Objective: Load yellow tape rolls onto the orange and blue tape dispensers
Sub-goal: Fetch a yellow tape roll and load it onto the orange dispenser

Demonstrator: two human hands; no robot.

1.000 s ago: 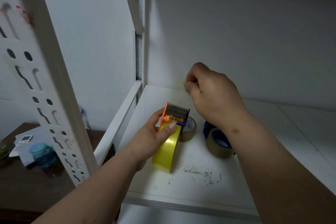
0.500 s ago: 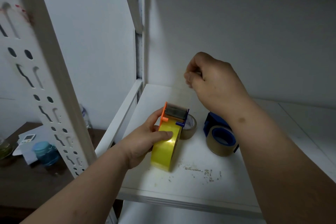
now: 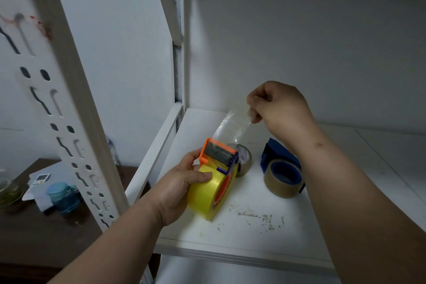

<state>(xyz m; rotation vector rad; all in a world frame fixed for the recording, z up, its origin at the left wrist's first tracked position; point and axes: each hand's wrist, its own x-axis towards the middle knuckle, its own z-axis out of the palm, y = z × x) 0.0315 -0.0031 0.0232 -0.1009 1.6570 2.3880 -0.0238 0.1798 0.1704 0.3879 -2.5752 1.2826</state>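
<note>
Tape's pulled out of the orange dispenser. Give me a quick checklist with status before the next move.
1. Yellow roll seated on orange dispenser: ok.
2. Left hand gripping roll and dispenser: ok.
3. Right hand pinching the tape strip: ok, strip drawn up from the roller.
4. Strip against the cutter blade: cannot tell.
5. Blue dispenser loaded: ok, a roll sits on its hub.
6. Spare small roll behind the orange dispenser, close to the strip: cannot tell if touching.

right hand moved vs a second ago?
Yes. The right hand has pulled up and away from the orange dispenser, which stays on the shelf, drawing out a strip of tape.
</note>
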